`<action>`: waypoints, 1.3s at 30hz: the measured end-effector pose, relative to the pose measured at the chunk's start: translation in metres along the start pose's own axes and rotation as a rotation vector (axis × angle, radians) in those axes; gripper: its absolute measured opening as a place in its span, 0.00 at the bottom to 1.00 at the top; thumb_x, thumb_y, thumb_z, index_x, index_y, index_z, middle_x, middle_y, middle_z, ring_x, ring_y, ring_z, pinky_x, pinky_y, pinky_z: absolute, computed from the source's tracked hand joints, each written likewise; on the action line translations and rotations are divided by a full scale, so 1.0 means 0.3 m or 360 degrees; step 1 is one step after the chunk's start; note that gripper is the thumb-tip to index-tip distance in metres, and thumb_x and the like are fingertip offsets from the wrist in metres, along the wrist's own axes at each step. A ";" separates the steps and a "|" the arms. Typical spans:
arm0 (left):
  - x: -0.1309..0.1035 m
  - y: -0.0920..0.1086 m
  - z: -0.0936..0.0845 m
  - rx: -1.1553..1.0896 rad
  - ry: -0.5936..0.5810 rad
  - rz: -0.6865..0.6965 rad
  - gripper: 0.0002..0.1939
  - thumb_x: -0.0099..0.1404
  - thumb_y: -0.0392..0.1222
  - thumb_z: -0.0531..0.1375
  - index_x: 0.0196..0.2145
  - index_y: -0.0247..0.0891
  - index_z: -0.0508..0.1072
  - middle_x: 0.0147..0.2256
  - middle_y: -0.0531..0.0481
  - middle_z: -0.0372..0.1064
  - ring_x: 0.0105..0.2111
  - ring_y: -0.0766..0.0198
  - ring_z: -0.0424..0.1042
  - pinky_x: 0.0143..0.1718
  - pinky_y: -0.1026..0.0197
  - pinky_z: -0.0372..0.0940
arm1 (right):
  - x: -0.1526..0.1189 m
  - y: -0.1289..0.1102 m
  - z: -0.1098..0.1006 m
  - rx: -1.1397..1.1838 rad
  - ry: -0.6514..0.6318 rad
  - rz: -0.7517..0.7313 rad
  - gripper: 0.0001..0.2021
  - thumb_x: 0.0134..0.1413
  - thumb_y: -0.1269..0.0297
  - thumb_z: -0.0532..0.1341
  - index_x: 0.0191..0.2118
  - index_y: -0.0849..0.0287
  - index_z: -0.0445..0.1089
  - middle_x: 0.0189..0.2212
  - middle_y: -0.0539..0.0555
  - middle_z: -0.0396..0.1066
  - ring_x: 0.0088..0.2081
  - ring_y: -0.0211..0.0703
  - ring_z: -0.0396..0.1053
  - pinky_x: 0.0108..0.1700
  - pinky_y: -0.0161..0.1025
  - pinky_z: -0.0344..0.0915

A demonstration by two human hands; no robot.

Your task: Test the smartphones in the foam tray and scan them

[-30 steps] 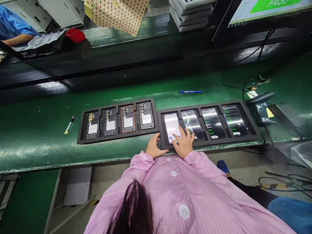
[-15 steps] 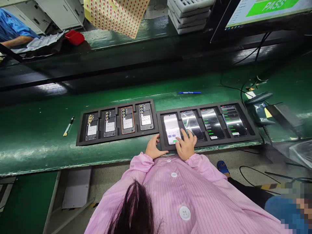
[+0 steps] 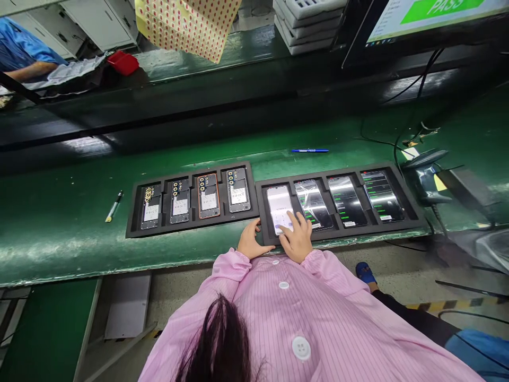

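My right hand is over the lower part of a smartphone with a lit white screen, its fingers spread and a fingertip at the screen's keypad. That phone lies in the leftmost slot of a black foam tray. Three phones with dark screens and green text, among them a phone in the third slot, fill the other slots. My left hand rests at the tray's lower left corner, thumb apart from the fingers, holding nothing. Left of it lies a second foam tray with several back-up phones, one orange-edged.
A blue pen lies behind the trays and a marker to the left. A handheld scanner and cables are at the right. At the back stand a monitor and stacked white trays. Another person's blue sleeve shows at far left.
My right hand has shifted slightly left, its fingers moving further over the lit phone's screen. The left hand has stayed at the tray corner.
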State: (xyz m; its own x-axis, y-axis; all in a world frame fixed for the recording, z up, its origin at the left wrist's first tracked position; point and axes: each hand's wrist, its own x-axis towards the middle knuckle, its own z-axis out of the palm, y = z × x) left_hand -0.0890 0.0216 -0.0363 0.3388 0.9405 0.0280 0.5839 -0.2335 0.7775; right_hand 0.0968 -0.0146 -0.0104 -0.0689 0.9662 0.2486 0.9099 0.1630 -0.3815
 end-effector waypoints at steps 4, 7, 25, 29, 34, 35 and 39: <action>-0.001 -0.001 0.001 -0.0010 -0.0002 -0.0008 0.49 0.37 0.49 0.71 0.54 0.36 0.54 0.40 0.46 0.66 0.35 0.59 0.67 0.35 0.55 0.66 | 0.000 -0.008 -0.004 0.0083 0.0023 -0.0010 0.13 0.56 0.64 0.51 0.39 0.55 0.73 0.57 0.59 0.58 0.59 0.61 0.47 0.54 0.65 0.45; -0.003 -0.006 0.003 -0.0007 -0.0006 -0.0020 0.49 0.37 0.50 0.71 0.55 0.36 0.54 0.40 0.46 0.66 0.36 0.59 0.67 0.35 0.54 0.66 | -0.011 0.017 0.003 0.0118 0.0238 0.0033 0.11 0.55 0.66 0.51 0.36 0.58 0.71 0.53 0.60 0.62 0.58 0.57 0.51 0.55 0.61 0.47; -0.002 -0.004 0.006 0.0029 0.0027 0.0021 0.49 0.37 0.47 0.70 0.55 0.37 0.54 0.42 0.45 0.66 0.36 0.59 0.68 0.34 0.55 0.66 | -0.031 0.080 0.014 -0.0039 0.0176 0.0094 0.12 0.54 0.63 0.52 0.41 0.56 0.70 0.55 0.59 0.58 0.58 0.59 0.49 0.56 0.61 0.45; -0.005 -0.004 0.007 0.0042 0.0029 0.0031 0.49 0.38 0.48 0.70 0.55 0.36 0.54 0.40 0.45 0.65 0.36 0.59 0.67 0.35 0.54 0.66 | -0.007 0.042 -0.008 -0.0039 0.0030 0.0086 0.14 0.55 0.62 0.52 0.44 0.52 0.70 0.57 0.58 0.55 0.58 0.61 0.48 0.54 0.66 0.45; -0.007 -0.006 0.012 0.0050 0.0042 0.0048 0.49 0.38 0.49 0.70 0.54 0.36 0.54 0.40 0.46 0.65 0.35 0.60 0.67 0.35 0.54 0.66 | 0.039 0.005 -0.009 -0.0061 -0.0048 0.0156 0.16 0.55 0.63 0.52 0.47 0.53 0.70 0.59 0.60 0.53 0.59 0.63 0.46 0.53 0.68 0.45; -0.007 -0.006 0.013 0.0052 0.0045 0.0047 0.49 0.38 0.49 0.70 0.54 0.36 0.54 0.39 0.46 0.65 0.35 0.60 0.67 0.35 0.54 0.66 | 0.046 0.002 -0.007 -0.0062 -0.0061 0.0150 0.16 0.55 0.63 0.52 0.47 0.53 0.70 0.60 0.60 0.53 0.59 0.63 0.46 0.53 0.69 0.45; -0.007 -0.009 0.015 0.0057 0.0052 0.0050 0.49 0.38 0.50 0.70 0.54 0.36 0.54 0.39 0.47 0.66 0.35 0.59 0.67 0.35 0.54 0.66 | 0.058 -0.003 0.001 -0.0087 -0.0121 0.0154 0.16 0.55 0.62 0.53 0.47 0.52 0.70 0.60 0.60 0.52 0.59 0.65 0.46 0.53 0.70 0.43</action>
State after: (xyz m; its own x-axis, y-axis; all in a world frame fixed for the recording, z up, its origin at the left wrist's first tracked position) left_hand -0.0879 0.0192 -0.0413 0.3333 0.9400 0.0727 0.5996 -0.2708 0.7531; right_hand 0.0947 0.0021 -0.0060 -0.0086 0.9895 0.1441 0.9346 0.0592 -0.3508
